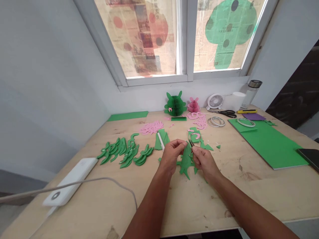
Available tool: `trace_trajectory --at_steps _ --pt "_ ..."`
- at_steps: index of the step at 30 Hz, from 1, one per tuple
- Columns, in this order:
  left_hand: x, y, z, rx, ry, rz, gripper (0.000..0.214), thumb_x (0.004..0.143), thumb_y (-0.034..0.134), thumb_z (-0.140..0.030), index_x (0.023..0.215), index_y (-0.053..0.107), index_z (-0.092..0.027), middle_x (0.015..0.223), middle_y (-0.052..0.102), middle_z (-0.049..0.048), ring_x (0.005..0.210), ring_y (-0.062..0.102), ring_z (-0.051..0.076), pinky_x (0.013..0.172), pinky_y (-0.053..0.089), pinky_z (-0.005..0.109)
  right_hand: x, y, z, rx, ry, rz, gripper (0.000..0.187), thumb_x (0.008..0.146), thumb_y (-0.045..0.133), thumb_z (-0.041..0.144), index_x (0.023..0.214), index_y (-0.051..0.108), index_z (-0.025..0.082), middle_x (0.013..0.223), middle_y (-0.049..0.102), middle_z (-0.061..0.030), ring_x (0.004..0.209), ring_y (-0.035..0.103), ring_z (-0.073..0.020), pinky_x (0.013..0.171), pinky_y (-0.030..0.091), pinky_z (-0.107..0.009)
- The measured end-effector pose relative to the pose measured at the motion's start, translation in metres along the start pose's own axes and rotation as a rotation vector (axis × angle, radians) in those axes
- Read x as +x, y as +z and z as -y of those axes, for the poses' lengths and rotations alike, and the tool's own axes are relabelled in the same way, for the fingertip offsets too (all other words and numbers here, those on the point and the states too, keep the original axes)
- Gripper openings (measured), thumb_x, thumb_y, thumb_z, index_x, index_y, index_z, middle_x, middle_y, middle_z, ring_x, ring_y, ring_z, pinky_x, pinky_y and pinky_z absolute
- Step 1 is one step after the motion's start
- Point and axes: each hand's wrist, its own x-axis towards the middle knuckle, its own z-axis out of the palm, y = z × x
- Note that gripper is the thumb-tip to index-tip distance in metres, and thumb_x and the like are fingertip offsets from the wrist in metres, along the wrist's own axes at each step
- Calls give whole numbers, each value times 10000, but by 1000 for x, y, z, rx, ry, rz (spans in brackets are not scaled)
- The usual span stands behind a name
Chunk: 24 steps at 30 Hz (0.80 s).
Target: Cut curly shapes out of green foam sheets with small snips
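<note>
Has room to move at the near edge of the wooden table (99, 212). Has a big green sheet (269, 142) to the right. With left hand (171, 154), pinches green paper (185, 162) mid-table; with right hand (204, 162), holds small scissors (190, 142) by the paper's top edge.

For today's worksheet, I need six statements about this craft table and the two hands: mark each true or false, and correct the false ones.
1. The right hand holds a pointed tool. True.
2. No green paper is being held. False: the left hand holds a green paper piece.
3. The green figure stands left of the pink figure. True.
4. The green figure is the smaller of the two. False: it is the larger.
5. There is no purple sheet. False: a purple sheet lies near the yellow cutter.
6. The white fan stands right of the pink figure. True.
</note>
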Motion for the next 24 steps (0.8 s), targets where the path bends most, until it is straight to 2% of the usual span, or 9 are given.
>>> trace_trajectory --at_steps 4,11,13,18,20,24 --pt "0 1 1 -20 -9 -3 246 578 764 -347 614 622 -149 569 518 -31 533 428 78 540 339 225 1 -1 -1 -35 7 -63 373 618 732 484 670 549 162 467 297 95 416 181 -46 388 102 -208" --pt "0 3 0 -25 -22 10 218 583 745 -321 623 615 -151 510 499 -38 490 413 75 514 328 221 3 -5 -4 -33 -9 -109 322 645 714 434 664 540 163 499 288 88 426 168 -47 384 100 -218" --pt "0 4 -1 -26 1 -31 208 601 724 -328 640 618 -153 518 515 -32 484 421 78 516 338 225 4 -6 -5 -35 -15 -128 327 640 718 436 666 540 163 501 283 89 426 164 -48 383 102 -219" --pt "-6 11 -8 -50 167 -191 158 663 666 -319 652 621 -168 566 550 -15 524 448 90 564 377 232 5 -8 -7 -32 -42 -195 323 640 722 435 714 568 161 504 295 86 433 197 -58 387 134 -218" --pt "-16 20 -16 -50 199 -152 161 680 660 -318 621 619 -174 561 545 -14 540 456 97 590 390 240 5 -8 -6 -23 -47 -205 311 649 717 428 717 568 163 500 297 86 436 210 -61 392 146 -218" --pt "-56 44 -43 -40 123 137 228 683 677 -357 538 621 -190 553 563 13 585 506 146 640 427 297 5 -9 -4 15 -77 -202 281 639 722 392 698 568 165 526 388 58 466 310 -83 408 230 -231"
